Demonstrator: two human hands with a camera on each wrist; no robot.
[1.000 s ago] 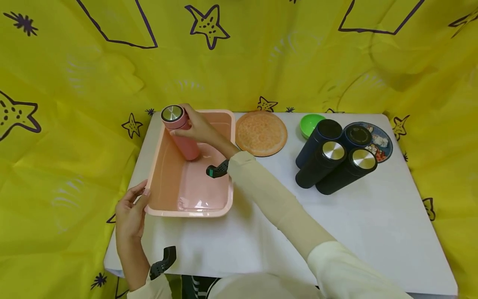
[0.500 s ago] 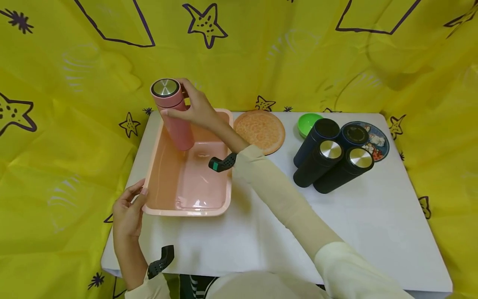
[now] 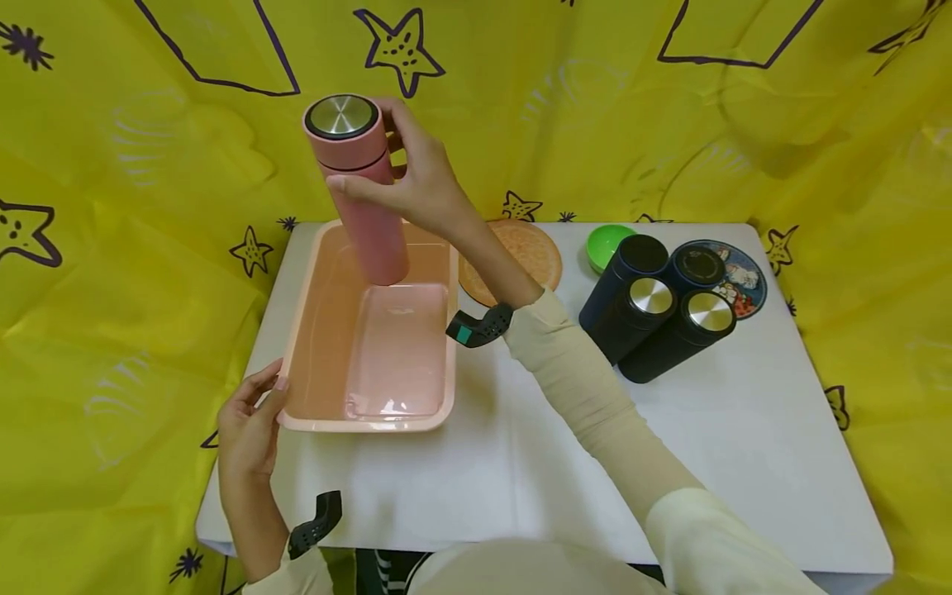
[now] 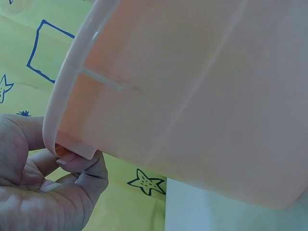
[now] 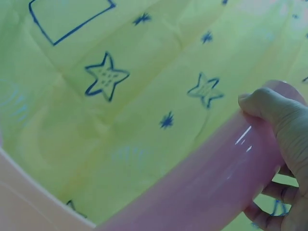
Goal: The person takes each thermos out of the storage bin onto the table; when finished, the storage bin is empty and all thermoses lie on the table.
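My right hand (image 3: 424, 178) grips a pink thermos flask (image 3: 364, 211) round its upper part, thumb across the front, in the head view. The flask has a silver-topped lid and leans slightly, its base over the back part of a peach plastic basin (image 3: 293, 347). In the right wrist view the flask (image 5: 216, 168) slants past the basin's rim (image 5: 43, 197). My left hand (image 3: 249, 421) pinches the basin's left rim near its front corner. The left wrist view shows its fingers (image 4: 89, 173) curled under that rim, with the basin wall (image 4: 192, 106) filling most of the picture.
On the right of the white table (image 3: 744, 463) stand several dark flasks (image 3: 643, 310) close together. Behind them are a green bowl (image 3: 604, 245) and a round patterned plate (image 3: 747, 277). A round tan mat (image 3: 531, 252) lies behind my right forearm. Yellow cloth (image 3: 565, 124) hangs around the table.
My right hand has lifted the pink thermos flask from low in the basin to above its back rim. My left hand keeps its hold on the basin's rim.
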